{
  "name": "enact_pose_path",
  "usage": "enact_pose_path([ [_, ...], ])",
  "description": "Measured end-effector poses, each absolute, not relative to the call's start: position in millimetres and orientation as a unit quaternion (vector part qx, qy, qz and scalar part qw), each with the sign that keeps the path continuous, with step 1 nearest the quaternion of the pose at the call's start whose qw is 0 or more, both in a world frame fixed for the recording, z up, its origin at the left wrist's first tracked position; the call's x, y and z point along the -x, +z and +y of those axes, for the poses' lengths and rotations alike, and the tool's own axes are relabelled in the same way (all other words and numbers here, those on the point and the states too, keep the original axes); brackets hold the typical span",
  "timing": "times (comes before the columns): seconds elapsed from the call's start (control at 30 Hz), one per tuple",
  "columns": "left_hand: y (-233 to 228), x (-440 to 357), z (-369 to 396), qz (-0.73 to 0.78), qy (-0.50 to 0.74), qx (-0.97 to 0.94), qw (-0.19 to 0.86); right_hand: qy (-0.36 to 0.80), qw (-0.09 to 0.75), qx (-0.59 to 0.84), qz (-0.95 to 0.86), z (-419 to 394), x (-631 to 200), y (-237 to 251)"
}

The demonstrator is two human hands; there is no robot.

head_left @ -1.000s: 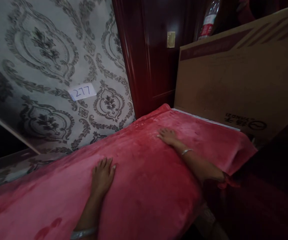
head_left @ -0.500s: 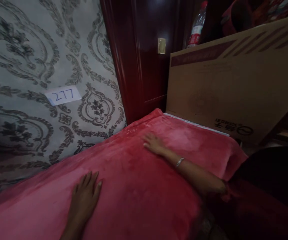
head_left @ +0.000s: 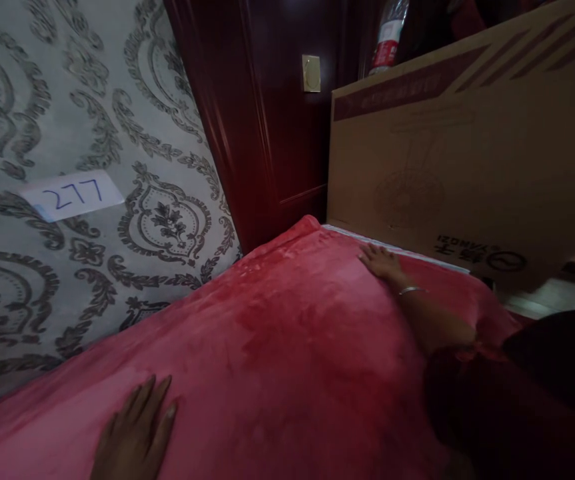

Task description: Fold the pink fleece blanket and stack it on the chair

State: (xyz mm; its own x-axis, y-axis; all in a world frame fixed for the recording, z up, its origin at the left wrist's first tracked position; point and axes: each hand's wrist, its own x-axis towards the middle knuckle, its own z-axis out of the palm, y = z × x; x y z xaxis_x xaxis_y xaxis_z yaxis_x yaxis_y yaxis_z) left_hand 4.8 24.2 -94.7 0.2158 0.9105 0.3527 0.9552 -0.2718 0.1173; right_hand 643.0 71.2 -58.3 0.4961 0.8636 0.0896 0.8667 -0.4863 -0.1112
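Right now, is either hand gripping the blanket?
No: the left hand and right hand both lie flat, fingers spread, on the red blanket.

Count: 2 hands on 1 red blanket (head_left: 287, 347): left hand (head_left: 134, 433) at 7 o'clock, right hand (head_left: 381, 261) at 2 o'clock, both flat, fingers spread. 1 bangle (head_left: 411, 290) on right wrist. 1 cardboard box (head_left: 467, 153) at 2 o'clock. 1 bottle (head_left: 388, 37) at 1 o'clock. 1 paper label "277" (head_left: 72, 195) at 10 o'clock. 1 brass plate (head_left: 311, 73) at 12 o'clock.
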Motion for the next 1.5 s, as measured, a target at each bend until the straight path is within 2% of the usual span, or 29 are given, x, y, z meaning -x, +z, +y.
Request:
enact_pose_path([
  [0.1,-95,-4,24,-0.592,-0.188,0.781,0.066,-0.022,0.078,0.896,-0.436,46,-677,-70],
  [0.23,-91,-6,23,-0.59,-0.182,0.784,0.064,-0.037,0.11,0.909,-0.399,38,-677,-73],
  [0.37,-85,-7,24,-0.588,-0.178,0.786,0.063,-0.056,0.155,0.897,-0.411,48,-655,-68],
  [0.5,-87,-5,27,-0.581,-0.18,0.791,0.061,-0.047,0.163,0.876,-0.452,64,-644,-65],
  [0.77,-94,1,25,-0.577,-0.209,0.788,0.042,-0.025,0.177,0.886,-0.427,88,-651,-64],
  [1.17,-99,6,23,-0.581,-0.235,0.779,0.03,-0.069,0.218,0.895,-0.382,102,-668,-67],
  [1.27,-96,3,22,-0.586,-0.237,0.775,0.019,-0.047,0.287,0.883,-0.369,107,-674,-69],
  [1.43,-70,-8,6,-0.594,-0.255,0.762,0.025,-0.019,0.499,0.786,-0.363,109,-695,-78],
  [1.5,-56,-14,-4,-0.594,-0.258,0.761,0.04,-0.019,0.548,0.742,-0.387,106,-704,-80],
])
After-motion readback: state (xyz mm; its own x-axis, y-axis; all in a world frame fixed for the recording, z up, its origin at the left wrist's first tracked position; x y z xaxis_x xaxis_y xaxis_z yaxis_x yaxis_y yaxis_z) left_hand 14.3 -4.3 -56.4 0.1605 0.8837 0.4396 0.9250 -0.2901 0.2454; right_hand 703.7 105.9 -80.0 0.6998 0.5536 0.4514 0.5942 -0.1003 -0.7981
